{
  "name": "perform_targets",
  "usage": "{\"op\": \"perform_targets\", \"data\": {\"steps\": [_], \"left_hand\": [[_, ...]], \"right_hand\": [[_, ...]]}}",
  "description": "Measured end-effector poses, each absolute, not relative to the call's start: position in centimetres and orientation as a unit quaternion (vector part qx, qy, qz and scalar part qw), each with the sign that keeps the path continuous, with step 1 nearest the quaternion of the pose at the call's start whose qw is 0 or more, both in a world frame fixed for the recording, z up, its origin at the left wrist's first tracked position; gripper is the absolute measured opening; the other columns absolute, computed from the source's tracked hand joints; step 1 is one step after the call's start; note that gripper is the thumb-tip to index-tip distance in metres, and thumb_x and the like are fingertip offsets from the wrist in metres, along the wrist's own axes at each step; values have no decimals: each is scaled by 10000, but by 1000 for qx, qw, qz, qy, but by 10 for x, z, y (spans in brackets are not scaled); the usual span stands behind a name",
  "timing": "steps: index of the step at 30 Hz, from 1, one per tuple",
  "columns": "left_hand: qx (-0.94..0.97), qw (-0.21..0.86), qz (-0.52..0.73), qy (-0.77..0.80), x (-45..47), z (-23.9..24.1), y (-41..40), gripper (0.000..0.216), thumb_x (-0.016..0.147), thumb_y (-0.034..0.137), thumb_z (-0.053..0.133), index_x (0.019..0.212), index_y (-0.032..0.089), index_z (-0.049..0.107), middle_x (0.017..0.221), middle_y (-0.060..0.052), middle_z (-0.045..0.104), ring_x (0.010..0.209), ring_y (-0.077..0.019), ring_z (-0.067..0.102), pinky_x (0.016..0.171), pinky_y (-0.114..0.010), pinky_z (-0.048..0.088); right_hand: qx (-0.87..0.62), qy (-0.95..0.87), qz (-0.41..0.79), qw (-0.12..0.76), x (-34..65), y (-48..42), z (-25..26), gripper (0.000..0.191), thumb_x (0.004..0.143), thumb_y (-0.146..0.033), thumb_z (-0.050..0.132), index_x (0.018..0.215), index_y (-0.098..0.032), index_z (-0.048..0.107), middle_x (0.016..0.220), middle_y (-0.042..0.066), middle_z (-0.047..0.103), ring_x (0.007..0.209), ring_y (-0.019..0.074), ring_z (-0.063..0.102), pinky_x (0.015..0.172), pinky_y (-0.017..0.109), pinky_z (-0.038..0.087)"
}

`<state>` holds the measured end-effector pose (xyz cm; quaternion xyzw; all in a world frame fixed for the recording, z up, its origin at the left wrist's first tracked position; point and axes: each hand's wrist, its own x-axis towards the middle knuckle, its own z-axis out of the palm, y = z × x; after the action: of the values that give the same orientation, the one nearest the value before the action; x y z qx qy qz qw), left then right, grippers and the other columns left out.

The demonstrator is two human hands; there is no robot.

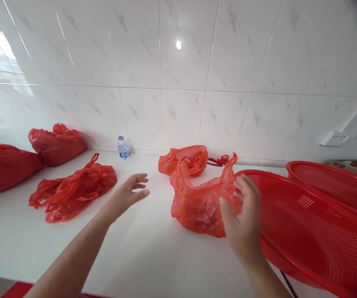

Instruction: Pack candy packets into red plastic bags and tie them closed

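Note:
My left hand [131,192] hangs above the white table with its fingers apart and nothing in it. To its left lies a crumpled red plastic bag [79,186] with its handles loose. My right hand [242,207] is raised in front of the right side of another red plastic bag [197,207], fingers spread and curved. That bag stands with its handles up, and dark contents show faintly through it. Whether my right fingers touch the bag, I cannot tell. Behind it sits a further open red bag [191,159], partly hidden.
At the right are a large red plastic basket [293,231] and a second basket [330,178] behind it. Full red bags [57,145] stand at the back left. A small water bottle [124,148] is near the tiled wall [181,120]. A cardboard box [355,165] sits far right.

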<state>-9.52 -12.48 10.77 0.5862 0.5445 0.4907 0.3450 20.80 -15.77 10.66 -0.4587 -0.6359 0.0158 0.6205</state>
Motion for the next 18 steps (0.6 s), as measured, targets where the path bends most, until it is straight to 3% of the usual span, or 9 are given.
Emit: {"op": "perform_targets", "data": {"steps": [4,10,14,18], "left_hand": [[588,436,437,523,-77,72,-122,664,572,306,812,1196,293,585,1358,-101,489,1253,-331,425,895,-394,462],[576,507,463,444,-27,64,-106,945,554,265,834,1384,325,386,1458,-115,370,1366,-358,262,1017,-477,357],[552,570,519,319,6,74,-101,848,617,288,802,1363,299,398,1367,-119,483,1306,-332,381,942,-411,454],[518,579,529,340,18,75,-101,533,663,347,765,1155,234,591,1107,-97,660,1071,-300,593,858,-384,501]], "right_hand": [[-456,-661,-41,594,219,-176,72,482,839,-231,533,1307,-270,424,1342,107,434,1243,291,427,990,532,402],[-486,-749,-60,447,268,-190,6,351,845,-209,520,1186,-291,527,1181,75,591,1075,256,590,842,413,539],[-511,-763,-56,392,294,-191,-18,453,837,-250,542,1278,-298,454,1229,75,588,1097,268,592,844,413,550],[-565,-680,8,467,290,-192,-29,542,860,-309,485,1374,-235,330,1322,132,503,1167,299,534,894,475,507]]}}
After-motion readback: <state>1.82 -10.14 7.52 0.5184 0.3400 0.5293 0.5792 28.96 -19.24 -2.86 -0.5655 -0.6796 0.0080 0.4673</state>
